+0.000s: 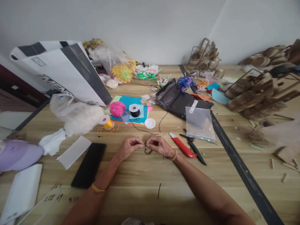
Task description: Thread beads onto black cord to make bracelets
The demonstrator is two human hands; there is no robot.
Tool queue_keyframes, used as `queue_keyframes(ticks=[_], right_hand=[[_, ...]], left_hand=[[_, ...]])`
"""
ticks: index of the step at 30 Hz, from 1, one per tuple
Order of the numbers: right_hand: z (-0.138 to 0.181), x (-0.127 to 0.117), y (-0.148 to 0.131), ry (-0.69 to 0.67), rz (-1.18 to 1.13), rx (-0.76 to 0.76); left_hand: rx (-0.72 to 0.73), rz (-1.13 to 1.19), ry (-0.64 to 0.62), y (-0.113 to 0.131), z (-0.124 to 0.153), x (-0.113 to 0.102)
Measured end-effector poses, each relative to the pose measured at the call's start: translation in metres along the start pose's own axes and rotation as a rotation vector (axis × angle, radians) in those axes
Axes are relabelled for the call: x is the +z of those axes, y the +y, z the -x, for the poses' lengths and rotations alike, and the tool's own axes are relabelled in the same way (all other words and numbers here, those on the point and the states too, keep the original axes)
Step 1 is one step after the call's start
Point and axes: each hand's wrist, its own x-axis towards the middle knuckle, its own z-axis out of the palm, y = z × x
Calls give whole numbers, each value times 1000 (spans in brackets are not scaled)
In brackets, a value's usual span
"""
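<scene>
A small beaded bracelet (148, 152) with dark, red and green beads hangs in a loop between my hands, above the wooden table. My right hand (159, 145) pinches the bracelet's upper end between thumb and fingers. My left hand (130, 147) is closed in a pinch close beside it; what lies between its fingertips is too small to make out. Right of my right hand lie a red-handled cutter (184, 145) and dark green pliers (197, 151). Beyond the hands stands a spool of black cord (134, 111), with a white round lid (149, 123) close by.
A black phone (89, 165) lies left of my left forearm. Pink yarn (117, 109) rests on coloured paper, near a yellow thread spool (107, 122). A white paper bag (63, 72) stands back left. Small wooden baskets (253, 92) crowd the right. A clear bag (201, 123) lies on black bubble wrap (174, 100).
</scene>
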Motion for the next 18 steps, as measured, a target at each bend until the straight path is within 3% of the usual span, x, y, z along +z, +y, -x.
queue_keyframes(ticks=[18], right_hand=[[-1,0,0,-14,32,-27]], left_hand=[[42,-63,-11,1,1,6]])
